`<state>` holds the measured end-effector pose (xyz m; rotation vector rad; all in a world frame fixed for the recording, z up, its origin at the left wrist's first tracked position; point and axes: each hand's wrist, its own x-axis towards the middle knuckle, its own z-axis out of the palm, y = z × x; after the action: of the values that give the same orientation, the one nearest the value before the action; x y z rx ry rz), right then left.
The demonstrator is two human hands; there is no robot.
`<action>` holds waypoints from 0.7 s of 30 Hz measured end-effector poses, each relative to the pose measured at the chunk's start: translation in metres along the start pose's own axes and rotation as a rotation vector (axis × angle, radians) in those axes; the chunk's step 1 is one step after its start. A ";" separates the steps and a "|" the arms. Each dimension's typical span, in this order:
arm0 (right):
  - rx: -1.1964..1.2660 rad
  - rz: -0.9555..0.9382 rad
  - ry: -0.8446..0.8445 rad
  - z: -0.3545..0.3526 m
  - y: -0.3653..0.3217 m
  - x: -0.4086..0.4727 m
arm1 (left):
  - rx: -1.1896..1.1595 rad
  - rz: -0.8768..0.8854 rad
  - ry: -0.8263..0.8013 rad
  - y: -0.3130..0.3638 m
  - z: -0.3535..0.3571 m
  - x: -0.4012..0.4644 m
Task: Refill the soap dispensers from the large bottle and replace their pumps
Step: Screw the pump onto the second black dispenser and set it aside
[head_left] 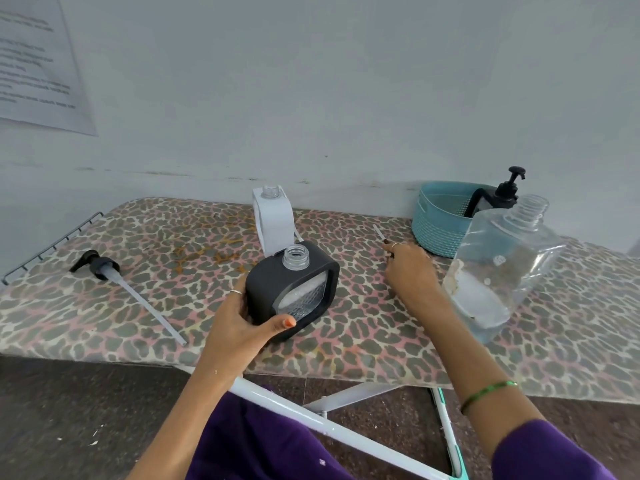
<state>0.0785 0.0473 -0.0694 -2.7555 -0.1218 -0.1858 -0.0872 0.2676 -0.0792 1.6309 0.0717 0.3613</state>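
My left hand grips the black square dispenser at its near left corner; the dispenser stands on the table with its clear neck open and no pump. Behind it stands a white dispenser, also without a pump. A black pump with a long tube lies on the table at the left. The large clear bottle stands uncapped at the right. My right hand reaches between the dispenser and the bottle, fingertips at the near end of a thin white tube; its fingers are hidden behind the back of the hand.
A teal basket at the back right holds another black dispenser with its pump on. The leopard-print table ends at a wire rack on the left; a white wall rises right behind it.
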 end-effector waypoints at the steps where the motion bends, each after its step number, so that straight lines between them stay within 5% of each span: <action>1: -0.007 0.008 0.023 0.003 0.000 0.003 | 0.005 0.002 0.000 0.000 0.000 0.000; 5: 0.019 -0.039 0.112 -0.001 -0.002 -0.005 | 0.026 0.032 -0.014 0.003 0.001 0.000; 13: 0.680 -0.272 0.279 -0.076 -0.033 -0.075 | 0.006 0.023 -0.026 -0.001 0.000 0.001; 16: 1.034 -0.323 0.252 -0.104 -0.039 -0.091 | 0.013 0.017 -0.025 -0.002 0.000 0.002; 21: 1.137 -0.407 0.169 -0.121 -0.050 -0.102 | 0.011 0.016 -0.038 -0.002 -0.002 0.003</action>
<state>-0.0412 0.0423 0.0456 -1.5551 -0.5486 -0.3267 -0.0847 0.2701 -0.0808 1.6496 0.0320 0.3432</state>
